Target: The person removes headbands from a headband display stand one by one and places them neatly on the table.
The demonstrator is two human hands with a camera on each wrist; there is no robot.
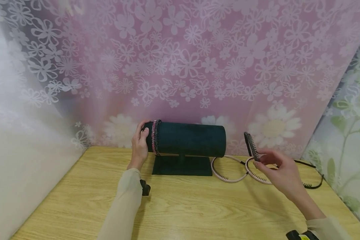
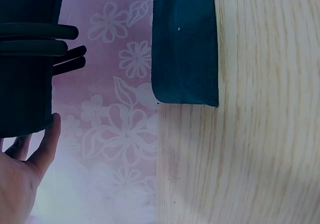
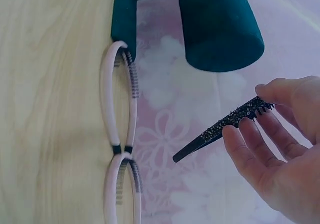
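A dark green velvet headband stand (image 1: 192, 138) has a horizontal roll on a flat base. My left hand (image 1: 140, 143) holds the roll's left end, its fingers (image 2: 47, 146) against the edge in the left wrist view. Two headbands sit side by side round the roll near that hand: a pink glittery headband (image 1: 153, 137) and a dark headband (image 1: 157, 138). To the right of the stand, my right hand (image 1: 283, 171) pinches a black beaded headband (image 3: 227, 125) with comb teeth, held above the table and apart from the roll. Its far side is partly hidden by the fingers.
Two pale pink toothed headbands, a nearer-stand one (image 1: 228, 181) and another (image 1: 255, 178), lie on the wooden table (image 1: 180, 206) right of the stand. A black headband (image 1: 316, 186) lies farther right, partly behind my right hand. A floral curtain (image 1: 183, 66) hangs behind.
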